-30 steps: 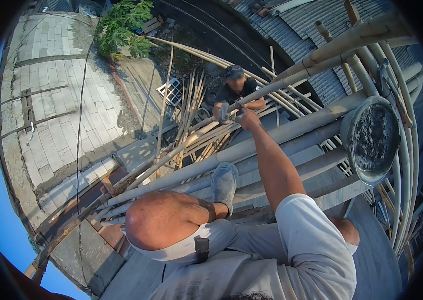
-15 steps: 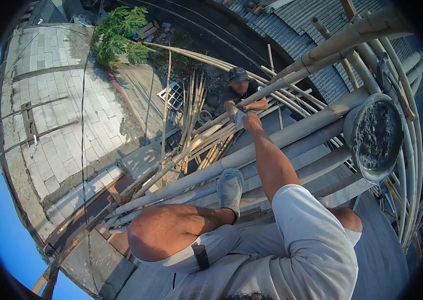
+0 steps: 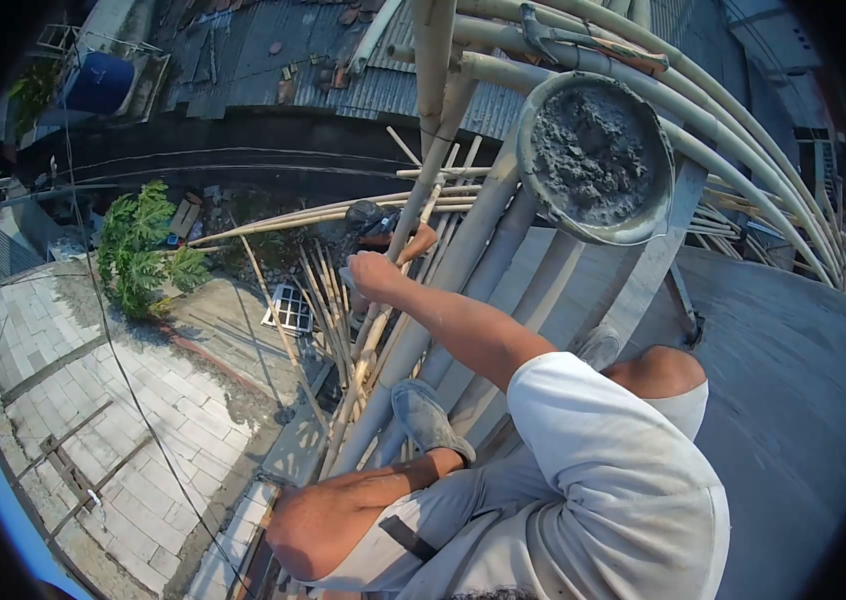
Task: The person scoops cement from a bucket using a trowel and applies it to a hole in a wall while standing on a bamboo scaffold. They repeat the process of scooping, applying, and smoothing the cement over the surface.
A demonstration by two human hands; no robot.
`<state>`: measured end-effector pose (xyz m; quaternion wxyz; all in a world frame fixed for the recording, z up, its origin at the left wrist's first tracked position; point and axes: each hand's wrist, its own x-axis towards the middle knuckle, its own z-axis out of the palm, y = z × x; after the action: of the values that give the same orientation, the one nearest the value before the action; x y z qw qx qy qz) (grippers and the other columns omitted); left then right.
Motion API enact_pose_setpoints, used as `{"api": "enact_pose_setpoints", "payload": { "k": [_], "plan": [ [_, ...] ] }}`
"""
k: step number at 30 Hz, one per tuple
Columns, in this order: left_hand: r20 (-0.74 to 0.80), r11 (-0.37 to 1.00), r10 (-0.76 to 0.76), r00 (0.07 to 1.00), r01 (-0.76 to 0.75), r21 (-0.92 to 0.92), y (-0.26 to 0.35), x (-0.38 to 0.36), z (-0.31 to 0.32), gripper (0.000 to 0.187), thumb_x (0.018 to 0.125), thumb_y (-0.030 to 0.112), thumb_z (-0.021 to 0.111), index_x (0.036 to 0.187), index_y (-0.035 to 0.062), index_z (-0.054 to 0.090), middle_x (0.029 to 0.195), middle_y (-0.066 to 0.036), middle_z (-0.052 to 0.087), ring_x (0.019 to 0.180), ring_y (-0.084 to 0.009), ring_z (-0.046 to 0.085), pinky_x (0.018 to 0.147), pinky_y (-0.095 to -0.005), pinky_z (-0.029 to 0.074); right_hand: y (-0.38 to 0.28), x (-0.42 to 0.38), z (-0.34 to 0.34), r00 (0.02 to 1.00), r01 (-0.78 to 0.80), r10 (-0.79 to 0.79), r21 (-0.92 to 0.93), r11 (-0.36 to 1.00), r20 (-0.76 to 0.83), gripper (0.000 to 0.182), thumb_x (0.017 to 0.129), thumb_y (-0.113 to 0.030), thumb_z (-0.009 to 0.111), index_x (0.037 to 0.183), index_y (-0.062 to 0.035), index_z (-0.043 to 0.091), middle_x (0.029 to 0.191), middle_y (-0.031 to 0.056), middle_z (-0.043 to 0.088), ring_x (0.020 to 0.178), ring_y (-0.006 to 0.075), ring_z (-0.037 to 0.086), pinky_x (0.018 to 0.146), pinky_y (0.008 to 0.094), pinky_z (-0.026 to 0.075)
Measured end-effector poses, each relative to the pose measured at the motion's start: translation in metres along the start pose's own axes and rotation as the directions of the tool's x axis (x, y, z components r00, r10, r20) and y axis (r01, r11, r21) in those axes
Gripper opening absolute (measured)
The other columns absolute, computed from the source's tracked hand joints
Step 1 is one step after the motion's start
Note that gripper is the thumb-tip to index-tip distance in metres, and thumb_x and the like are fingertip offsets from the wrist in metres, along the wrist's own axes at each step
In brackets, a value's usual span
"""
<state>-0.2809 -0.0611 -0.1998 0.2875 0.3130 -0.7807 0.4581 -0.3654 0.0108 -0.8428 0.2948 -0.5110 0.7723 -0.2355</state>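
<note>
My right hand [image 3: 373, 277] is stretched out to the left past the bamboo poles, its fingers closed on a light grey object [image 3: 349, 286], mostly hidden by the hand. Just beyond, below the scaffold, a person in a dark cap [image 3: 368, 218] has a bent forearm [image 3: 421, 243] close to an upright bamboo pole [image 3: 435, 60]. Nearer to me, a bucket of wet grey mortar [image 3: 593, 155] sits on the thick bamboo poles [image 3: 483, 215]. My left hand is out of view.
My shod foot [image 3: 428, 420] rests on the bamboo poles. A hammer-like tool [image 3: 593, 45] lies across poles behind the bucket. Loose bamboo [image 3: 328, 305] leans below, near a white grid frame [image 3: 290, 310]. A block-covered surface [image 3: 133, 400] lies left, a grey slab [image 3: 783, 420] right.
My view has turned right, so the bucket now sits nearer the middle. My right hand still grips the light grey object but has drawn away from the other person's hands.
</note>
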Motion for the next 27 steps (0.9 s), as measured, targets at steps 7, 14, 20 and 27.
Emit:
{"api": "enact_pose_setpoints", "payload": {
  "k": [7, 14, 20, 27],
  "plan": [
    [-0.119, 0.999, -0.021, 0.993, 0.018, -0.027, -0.003, 0.012, -0.022, 0.045, 0.085, 0.037, 0.068, 0.099, -0.0056, 0.063, 0.088, -0.02, 0.066, 0.082, -0.0327, 0.062, 0.074, -0.0427, 0.05, -0.067, -0.026, -0.247, 0.947, 0.321, -0.314, 0.224, 0.92, -0.065, 0.022, 0.084, -0.016, 0.055, 0.096, 0.0009, 0.063, 0.091, 0.0212, 0.064, 0.089, 0.0375, 0.063, 0.079, 0.0449, 0.049],
    [-0.488, 0.977, 0.01, 0.873, -0.111, -0.18, 0.025, 0.053, -0.068, 0.044, 0.086, 0.037, 0.067, 0.098, -0.0054, 0.064, 0.089, -0.02, 0.066, 0.083, -0.0331, 0.062, 0.075, -0.0429, 0.05, -0.084, -0.122, -0.448, 0.965, 0.259, -0.249, 0.463, 0.848, -0.083, 0.05, 0.089, -0.049, 0.061, 0.095, 0.0002, 0.064, 0.081, 0.009, 0.063, 0.079, 0.0194, 0.06, 0.073, 0.0354, 0.047],
    [0.21, 0.207, 0.509, 0.835, 0.118, -0.971, 0.141, -0.019, -0.053, 0.059, 0.067, 0.033, 0.08, 0.11, -0.0007, 0.06, 0.117, -0.016, 0.06, 0.117, -0.0309, 0.053, 0.102, -0.0391, 0.038, -0.066, -0.185, -0.481, 0.955, 0.139, 0.059, 0.612, 0.779, -0.292, 0.051, 0.086, -0.052, 0.065, 0.093, -0.0008, 0.067, 0.078, 0.0087, 0.062, 0.077, 0.0166, 0.06, 0.071, 0.0346, 0.049],
    [0.482, -0.185, 0.789, 0.381, 0.895, -0.405, 0.324, -0.187, -0.029, 0.083, 0.068, 0.048, 0.082, 0.125, -0.0013, 0.046, 0.112, -0.021, 0.055, 0.113, -0.0314, 0.052, 0.101, -0.0431, 0.04, -0.055, -0.191, -0.472, 0.884, -0.075, 0.399, 0.768, 0.636, -0.244, 0.048, 0.092, -0.047, 0.057, 0.098, -0.0002, 0.066, 0.078, 0.0083, 0.061, 0.069, 0.0137, 0.058, 0.063, 0.0299, 0.048]
  ]
}}
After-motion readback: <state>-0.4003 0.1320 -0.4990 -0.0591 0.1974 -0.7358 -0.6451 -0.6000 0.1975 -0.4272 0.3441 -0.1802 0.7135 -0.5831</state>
